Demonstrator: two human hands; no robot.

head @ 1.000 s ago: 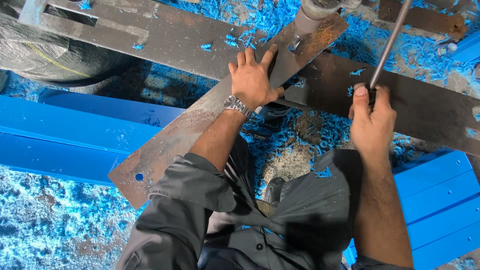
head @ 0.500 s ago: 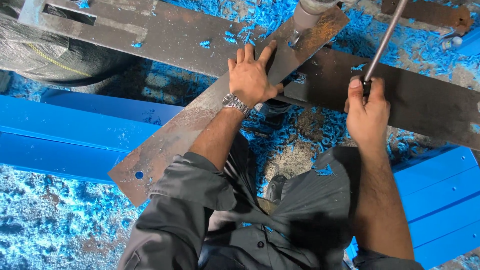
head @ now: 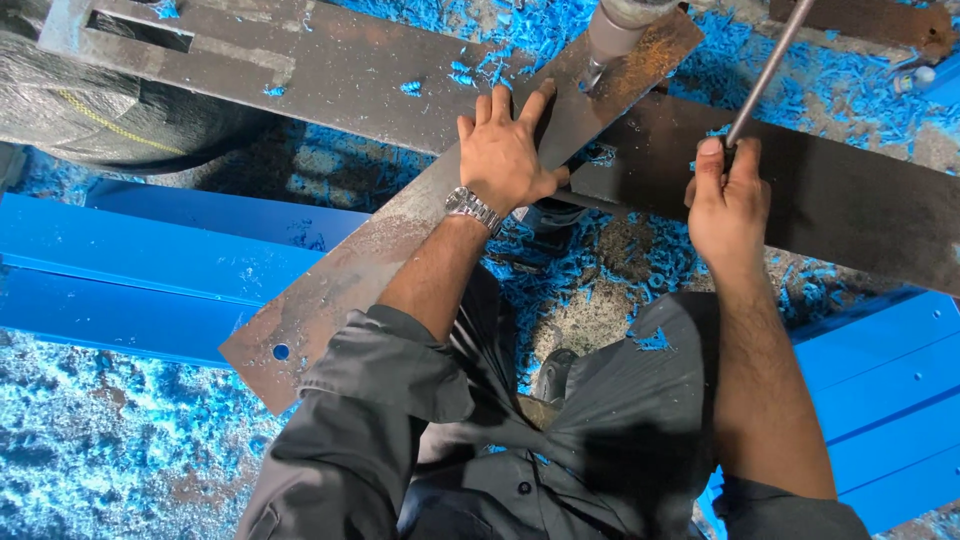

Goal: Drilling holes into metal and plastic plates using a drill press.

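Gripping the steel lever rod point(head: 768, 68), right hand point(head: 728, 205) fist wrapped; rod runs up-right. Left hand point(head: 505, 155) flat, fingers spread, on rusty steel plate point(head: 380, 255), long axis lower-left to upper-right under drill spindle point(head: 615, 28).

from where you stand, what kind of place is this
Likely a metal workshop: a rusty steel plate under a drill bit, blue shavings littering the floor, and blue steel beams.
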